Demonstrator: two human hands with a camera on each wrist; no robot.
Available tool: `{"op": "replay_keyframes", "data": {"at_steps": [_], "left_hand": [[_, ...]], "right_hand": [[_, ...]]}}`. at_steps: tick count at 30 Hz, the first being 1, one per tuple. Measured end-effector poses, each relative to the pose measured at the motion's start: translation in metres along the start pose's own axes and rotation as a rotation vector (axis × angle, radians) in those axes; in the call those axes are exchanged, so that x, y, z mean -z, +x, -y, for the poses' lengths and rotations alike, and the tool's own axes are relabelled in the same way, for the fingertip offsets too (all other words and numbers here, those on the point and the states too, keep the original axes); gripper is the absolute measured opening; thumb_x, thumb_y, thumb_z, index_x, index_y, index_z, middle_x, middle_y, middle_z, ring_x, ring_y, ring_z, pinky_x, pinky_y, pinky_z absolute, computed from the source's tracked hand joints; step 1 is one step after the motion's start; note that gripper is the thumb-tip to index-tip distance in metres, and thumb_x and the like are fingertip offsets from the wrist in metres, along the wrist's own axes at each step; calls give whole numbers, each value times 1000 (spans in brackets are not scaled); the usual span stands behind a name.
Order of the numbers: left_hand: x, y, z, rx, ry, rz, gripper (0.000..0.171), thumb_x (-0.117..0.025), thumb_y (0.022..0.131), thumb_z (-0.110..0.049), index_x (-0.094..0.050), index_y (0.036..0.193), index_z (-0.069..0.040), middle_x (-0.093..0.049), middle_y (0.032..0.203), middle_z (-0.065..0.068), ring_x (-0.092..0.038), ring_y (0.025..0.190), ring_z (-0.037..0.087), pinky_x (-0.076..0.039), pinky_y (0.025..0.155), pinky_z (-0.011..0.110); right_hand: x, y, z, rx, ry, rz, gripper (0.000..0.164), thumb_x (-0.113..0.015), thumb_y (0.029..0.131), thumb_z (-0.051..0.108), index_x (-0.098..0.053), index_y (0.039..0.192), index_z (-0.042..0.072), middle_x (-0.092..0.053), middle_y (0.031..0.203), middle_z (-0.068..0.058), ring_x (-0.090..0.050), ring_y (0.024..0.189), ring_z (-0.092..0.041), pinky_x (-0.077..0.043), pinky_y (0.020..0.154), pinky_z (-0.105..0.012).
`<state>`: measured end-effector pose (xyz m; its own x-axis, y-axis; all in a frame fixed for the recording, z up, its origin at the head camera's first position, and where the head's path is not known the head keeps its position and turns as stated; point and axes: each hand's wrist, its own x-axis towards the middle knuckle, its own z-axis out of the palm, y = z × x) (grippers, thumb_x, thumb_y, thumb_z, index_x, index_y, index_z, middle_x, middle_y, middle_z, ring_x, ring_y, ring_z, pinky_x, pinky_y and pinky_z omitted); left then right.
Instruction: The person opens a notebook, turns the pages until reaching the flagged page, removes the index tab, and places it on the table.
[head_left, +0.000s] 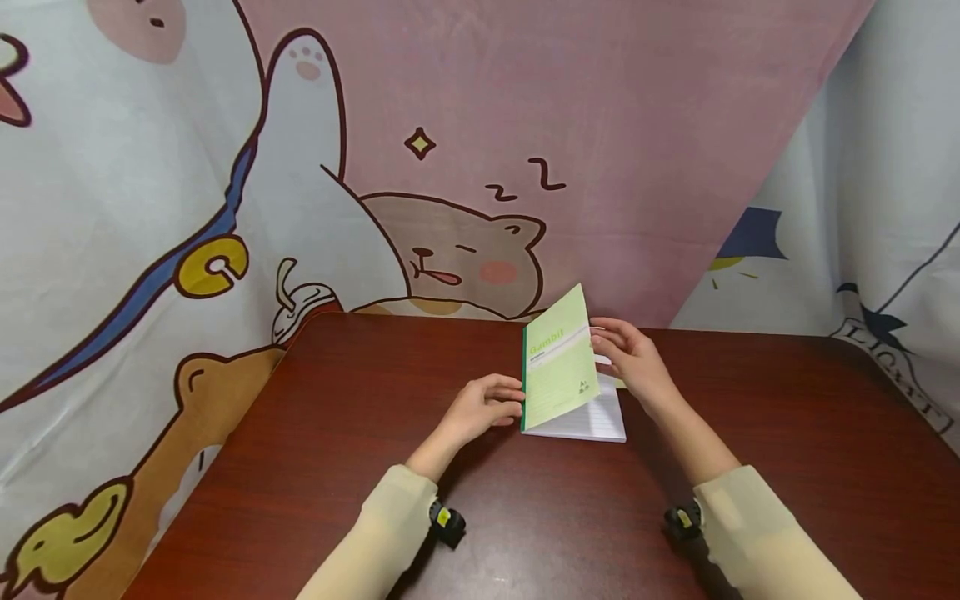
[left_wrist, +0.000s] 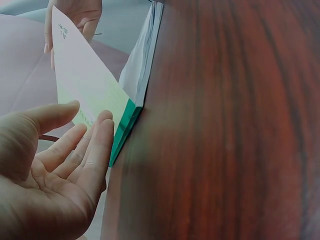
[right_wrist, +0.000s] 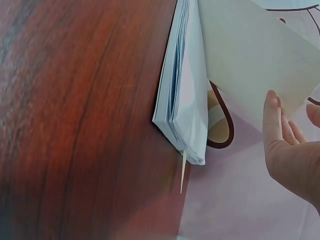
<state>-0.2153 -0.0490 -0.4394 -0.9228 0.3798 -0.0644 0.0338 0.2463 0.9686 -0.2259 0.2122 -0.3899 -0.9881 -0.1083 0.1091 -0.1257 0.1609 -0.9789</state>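
A notebook with a pale green cover (head_left: pixel 557 379) and a dark green spine lies on the table. Its front cover is raised at an angle, showing white lined pages (head_left: pixel 600 423) beneath. My right hand (head_left: pixel 636 360) is at the cover's free edge. In the right wrist view its fairly straight fingers (right_wrist: pixel 272 120) rest against the cover's inner side, thumb apart. My left hand (head_left: pixel 480 408) is beside the spine, fingers loosely bent and fingertips right at it. The left wrist view shows a gap between its thumb and fingers. A thin yellowish strip (right_wrist: pixel 183 172) sticks out from the pages.
The notebook is on a dark reddish-brown wooden table (head_left: pixel 337 467). Behind the table's far edge hangs a cloth (head_left: pixel 637 125) printed with cartoon animals. Black wrist cameras are strapped at both cream sleeves (head_left: pixel 393 508).
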Motion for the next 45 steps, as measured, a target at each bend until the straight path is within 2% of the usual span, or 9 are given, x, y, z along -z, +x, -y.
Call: {"op": "replay_keyframes", "data": {"at_steps": [6,10,18,20,25,28,31,40,45], "left_hand": [[2,-2,-6,-28,-39,12,37,-65,94,-3,-59,130,5,-68,121,24,-71,95,20,-61,83,34],[3,-3,-11,-45,-74,24,37,-62,95,-1,-57,130,8,-66,123,28,-71,99,24,-60,85,36],[5,-4,-18,-53,-97,44,37,-60,97,-1,-55,132,8,-64,126,29,-71,100,23,-60,85,35],[5,-4,-19,-53,-99,47,37,-60,97,-1,-55,133,7,-64,126,29,-71,101,24,-60,86,35],[4,-5,-21,-58,-105,56,37,-61,97,-2,-55,133,7,-64,126,27,-70,106,29,-60,86,36],[3,-4,-23,-60,-107,62,38,-62,96,-3,-55,133,7,-64,126,27,-69,109,32,-60,87,35],[3,-4,-25,-65,-106,63,39,-63,96,-3,-55,133,7,-64,126,27,-69,110,32,-60,87,35],[6,-5,-30,-85,-114,60,38,-61,97,-2,-54,132,10,-64,126,29,-70,105,24,-60,87,37],[6,-4,-34,-94,-119,52,37,-61,96,0,-55,131,10,-63,125,30,-70,104,27,-60,86,38]], "right_hand": [[-5,2,0,6,14,17,49,-52,105,20,-41,145,-4,-54,137,-26,-64,98,3,-57,83,-22],[-9,2,1,8,31,32,48,-51,105,19,-41,145,-5,-53,138,-29,-64,98,2,-58,84,-24],[-15,3,2,19,54,48,47,-50,105,18,-40,145,-5,-51,140,-31,-65,98,1,-58,84,-24],[-16,3,2,21,74,53,47,-50,105,17,-40,145,-5,-56,136,-25,-65,98,0,-58,84,-24],[-19,2,3,30,111,72,47,-50,105,17,-40,144,-7,-63,118,5,-65,97,-2,-59,82,-25],[-21,2,4,39,105,83,46,-48,106,16,-39,144,-7,-61,114,11,-65,96,-1,-59,81,-25],[-23,2,5,42,92,86,45,-47,106,17,-40,144,-7,-60,118,6,-64,97,-2,-59,82,-25],[-31,4,7,37,86,110,43,-46,107,16,-41,145,-5,-50,137,-23,-64,99,-4,-59,83,-26],[-34,5,9,42,87,132,44,-46,107,16,-40,145,-5,-45,142,-28,-63,100,-4,-59,87,-29]]}}
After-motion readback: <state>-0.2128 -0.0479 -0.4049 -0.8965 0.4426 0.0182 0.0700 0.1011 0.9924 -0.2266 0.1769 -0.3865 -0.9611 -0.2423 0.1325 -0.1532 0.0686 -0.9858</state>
